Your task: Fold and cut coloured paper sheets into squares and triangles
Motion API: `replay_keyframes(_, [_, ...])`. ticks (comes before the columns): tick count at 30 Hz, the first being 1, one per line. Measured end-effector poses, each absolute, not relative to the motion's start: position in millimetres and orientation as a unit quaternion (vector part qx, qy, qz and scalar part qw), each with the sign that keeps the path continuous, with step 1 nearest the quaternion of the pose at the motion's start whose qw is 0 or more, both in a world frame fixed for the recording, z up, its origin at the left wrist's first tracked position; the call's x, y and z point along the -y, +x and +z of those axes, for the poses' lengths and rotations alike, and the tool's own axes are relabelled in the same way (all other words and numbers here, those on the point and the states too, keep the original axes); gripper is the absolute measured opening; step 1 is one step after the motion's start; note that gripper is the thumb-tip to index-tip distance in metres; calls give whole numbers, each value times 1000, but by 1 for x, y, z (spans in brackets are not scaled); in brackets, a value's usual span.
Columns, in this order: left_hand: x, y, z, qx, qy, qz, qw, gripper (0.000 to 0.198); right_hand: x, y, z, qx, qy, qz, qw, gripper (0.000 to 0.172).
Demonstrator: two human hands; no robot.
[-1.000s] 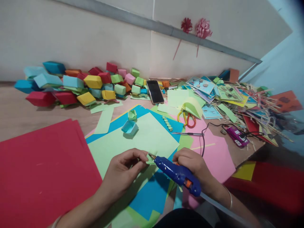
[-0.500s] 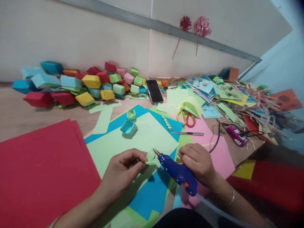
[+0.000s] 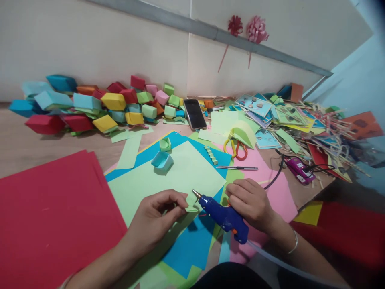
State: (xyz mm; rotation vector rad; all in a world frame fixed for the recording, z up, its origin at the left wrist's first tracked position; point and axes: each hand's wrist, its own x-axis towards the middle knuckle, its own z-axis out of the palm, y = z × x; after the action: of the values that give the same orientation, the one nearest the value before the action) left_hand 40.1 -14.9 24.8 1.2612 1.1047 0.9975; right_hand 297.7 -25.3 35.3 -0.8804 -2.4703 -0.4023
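Hands busy near front edge of table (image 3: 30, 148). Left hand (image 3: 153, 218) pinches small green paper piece (image 3: 190, 204) between thumb and fingertips, over light green sheet (image 3: 180, 172). Right hand (image 3: 251, 202) wraps glue gun (image 3: 224, 216); nozzle just beside piece, apparently not touching. Piece looks unfinished, probably mid-gluing. Blue box (image 3: 162, 160) on sheet and pile of boxes (image 3: 114, 102) along far edge look done.

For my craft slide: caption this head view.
Blue glue gun in the right hand, nozzle beside a small green paper piece pinched in the left hand.
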Motion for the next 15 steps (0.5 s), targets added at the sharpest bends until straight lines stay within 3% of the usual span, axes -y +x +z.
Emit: replay_keyframes(15, [16,40,26,-475,564,400,545,8,24,304,37,915,-290,-157,233,24])
